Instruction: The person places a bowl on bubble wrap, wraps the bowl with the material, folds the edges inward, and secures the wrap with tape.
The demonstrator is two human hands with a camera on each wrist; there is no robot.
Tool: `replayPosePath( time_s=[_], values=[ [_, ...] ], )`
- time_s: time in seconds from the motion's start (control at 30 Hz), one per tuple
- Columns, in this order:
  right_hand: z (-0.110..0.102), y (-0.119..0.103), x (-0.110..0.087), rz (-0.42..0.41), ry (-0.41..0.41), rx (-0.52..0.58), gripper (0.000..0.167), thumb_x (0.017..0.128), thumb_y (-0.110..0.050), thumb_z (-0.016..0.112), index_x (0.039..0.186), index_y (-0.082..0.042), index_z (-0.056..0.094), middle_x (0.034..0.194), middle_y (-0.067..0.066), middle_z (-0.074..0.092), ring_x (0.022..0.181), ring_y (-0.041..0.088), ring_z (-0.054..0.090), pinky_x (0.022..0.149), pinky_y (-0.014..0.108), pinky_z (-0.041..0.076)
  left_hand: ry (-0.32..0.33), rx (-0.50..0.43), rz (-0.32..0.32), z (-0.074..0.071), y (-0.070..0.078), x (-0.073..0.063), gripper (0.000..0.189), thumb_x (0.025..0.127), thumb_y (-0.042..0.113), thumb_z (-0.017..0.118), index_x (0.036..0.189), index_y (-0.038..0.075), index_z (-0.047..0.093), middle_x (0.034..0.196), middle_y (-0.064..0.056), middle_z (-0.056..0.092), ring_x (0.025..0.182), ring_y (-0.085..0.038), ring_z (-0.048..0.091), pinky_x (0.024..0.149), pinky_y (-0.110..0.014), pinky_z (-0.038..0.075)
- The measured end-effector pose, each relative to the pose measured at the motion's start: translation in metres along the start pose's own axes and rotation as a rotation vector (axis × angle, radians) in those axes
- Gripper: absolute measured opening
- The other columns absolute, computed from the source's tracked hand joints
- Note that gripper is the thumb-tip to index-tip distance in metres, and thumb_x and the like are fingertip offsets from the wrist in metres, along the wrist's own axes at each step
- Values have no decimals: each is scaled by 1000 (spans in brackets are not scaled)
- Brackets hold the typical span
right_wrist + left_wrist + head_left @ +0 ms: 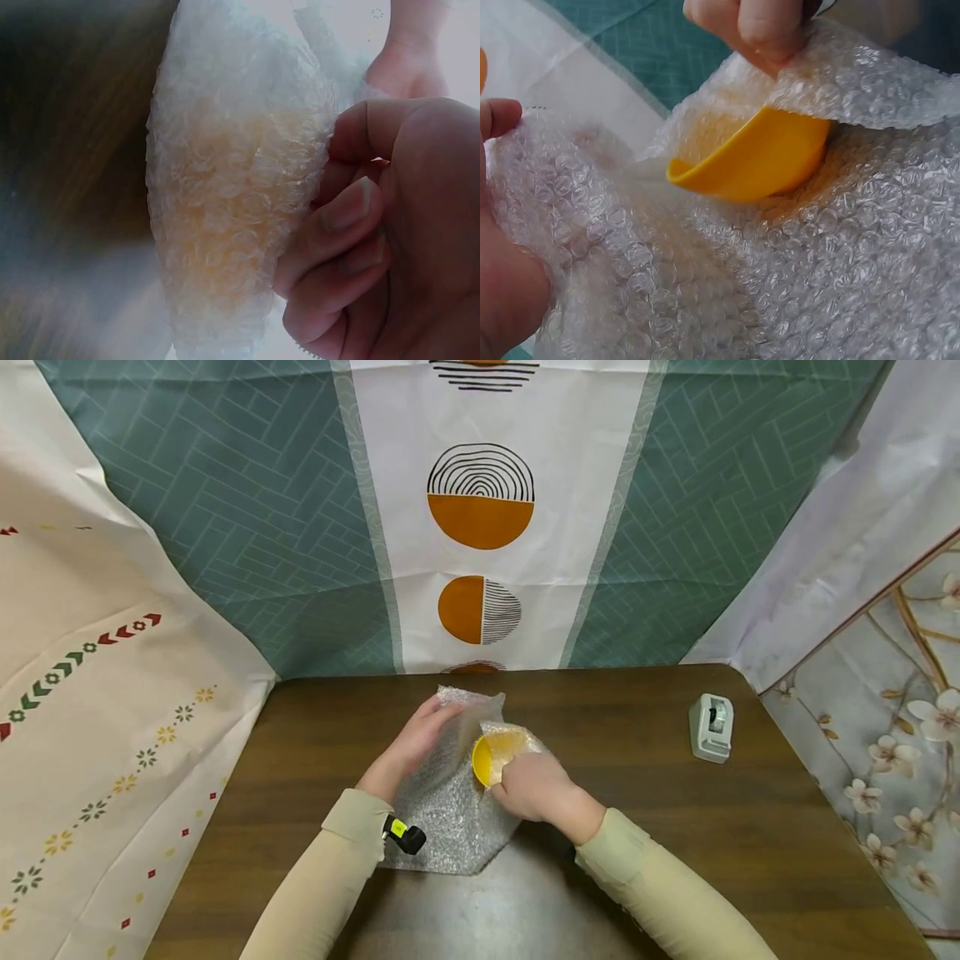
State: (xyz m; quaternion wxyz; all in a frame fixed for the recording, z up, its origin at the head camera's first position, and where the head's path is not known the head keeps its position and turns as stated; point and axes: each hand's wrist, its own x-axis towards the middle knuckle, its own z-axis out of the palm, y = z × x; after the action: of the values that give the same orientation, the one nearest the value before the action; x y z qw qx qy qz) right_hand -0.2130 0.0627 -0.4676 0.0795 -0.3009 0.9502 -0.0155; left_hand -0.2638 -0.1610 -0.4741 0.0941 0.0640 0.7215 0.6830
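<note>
A sheet of bubble wrap [450,818] lies on the table, its far and right parts lifted and folded. Partly inside the right fold sits a yellow bowl-like piece [769,154], its curved rim showing and the rest covered. My right hand [534,785] has curled fingers and grips the wrap's edge over the yellow piece. Through the layer in the right wrist view, the wrap [232,195] looks yellowish. My left hand [416,739] holds up the wrap's left side, with a fingertip over its edge in the left wrist view.
A white tape dispenser [711,728] stands at the right of the brown wooden table [630,727]. A patterned curtain [300,527] hangs behind the table's far edge, with more cloth on both sides. A small black camera [405,835] is strapped at the left wrist.
</note>
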Motion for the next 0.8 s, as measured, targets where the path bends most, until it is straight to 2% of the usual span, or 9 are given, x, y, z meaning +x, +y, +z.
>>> replayPosePath(
  time_s=[0.3,0.47,0.67,0.8],
  values=[
    [-1,3,5,1,-39,11,45,107,-38,56,67,-18,64,86,5,73,85,30,73,78,51,59,-84,79,10,7,3,-7,38,112,28,53,139,3,61,140,-12,60,136,-29,51,120,-51,35],
    [-1,5,6,-6,-34,28,45,106,-37,56,65,-19,62,78,0,69,81,27,71,77,50,59,-119,116,18,11,4,-9,34,113,27,51,137,3,60,138,-14,61,137,-31,52,121,-53,35],
    [-2,6,5,-12,-51,62,46,106,-36,56,62,-21,60,69,-4,60,74,24,67,74,48,57,-169,162,51,16,3,-10,37,112,25,52,140,2,60,145,-14,61,143,-32,50,123,-55,32],
    [-4,8,4,-13,-45,90,44,106,-35,57,64,-21,60,75,-2,63,79,26,68,76,50,58,-200,203,89,20,2,-11,35,112,22,52,137,-1,63,142,-16,64,138,-32,54,121,-53,36]
  ],
)
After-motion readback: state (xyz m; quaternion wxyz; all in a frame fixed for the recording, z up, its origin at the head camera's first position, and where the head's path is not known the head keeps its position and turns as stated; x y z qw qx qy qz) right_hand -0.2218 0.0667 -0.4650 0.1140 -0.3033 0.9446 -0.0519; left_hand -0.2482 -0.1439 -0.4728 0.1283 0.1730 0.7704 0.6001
